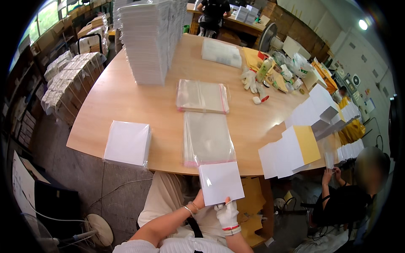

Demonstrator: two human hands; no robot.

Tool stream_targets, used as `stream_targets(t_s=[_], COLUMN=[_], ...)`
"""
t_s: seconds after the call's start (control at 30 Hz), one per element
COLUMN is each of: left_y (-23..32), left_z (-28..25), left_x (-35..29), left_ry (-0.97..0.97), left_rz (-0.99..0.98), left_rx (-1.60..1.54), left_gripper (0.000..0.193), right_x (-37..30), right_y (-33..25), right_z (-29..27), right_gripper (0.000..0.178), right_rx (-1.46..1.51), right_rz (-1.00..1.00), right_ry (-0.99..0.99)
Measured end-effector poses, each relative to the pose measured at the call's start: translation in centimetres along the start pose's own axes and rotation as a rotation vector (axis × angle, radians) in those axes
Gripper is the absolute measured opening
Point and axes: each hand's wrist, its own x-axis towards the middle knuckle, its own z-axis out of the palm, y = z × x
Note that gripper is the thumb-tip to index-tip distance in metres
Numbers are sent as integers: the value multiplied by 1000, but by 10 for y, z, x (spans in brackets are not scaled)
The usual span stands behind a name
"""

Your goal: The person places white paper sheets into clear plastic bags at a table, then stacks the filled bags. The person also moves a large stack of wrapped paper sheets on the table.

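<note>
A white, nearly square pad of paper [221, 182] is held at the table's front edge, over my lap. A small glossy glint shows near its left side. My left hand [198, 200], bare with bracelets at the wrist, grips its lower left corner; most of those fingers are hidden beneath. In a white glove with bare fingertips, my right hand [228, 213] pinches the lower edge. Just beyond the pad lies a pile of clear plastic bags [209, 137] with pink strips, and a second pile of clear bags [201, 96] sits behind it.
A plastic-wrapped white pack [128, 142] lies left, below a tall stack of white packs [145, 46]. White paper stacks [280, 152] with a yellow sheet [306, 144] stand right. Gloves [249, 80] and a bottle [264, 69] lie farther back. A co-worker [350, 198] sits at right.
</note>
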Motion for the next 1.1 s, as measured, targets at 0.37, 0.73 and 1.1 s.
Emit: stream_targets(t_s=[0.37, 0.73, 1.1], left_y=[-25, -2, 53], left_z=[-20, 7, -39], left_x=[-7, -22, -20], left_ry=[-139, 50, 47], left_rz=[109, -222, -296], left_rx=[510, 298, 352], left_gripper=[21, 19, 32], right_x=[12, 56, 15], right_y=[17, 5, -48], right_z=[-10, 10, 14], right_gripper=[14, 22, 14], right_rx=[-51, 145, -803], right_rz=[4, -98, 155], right_ry=[100, -17, -148])
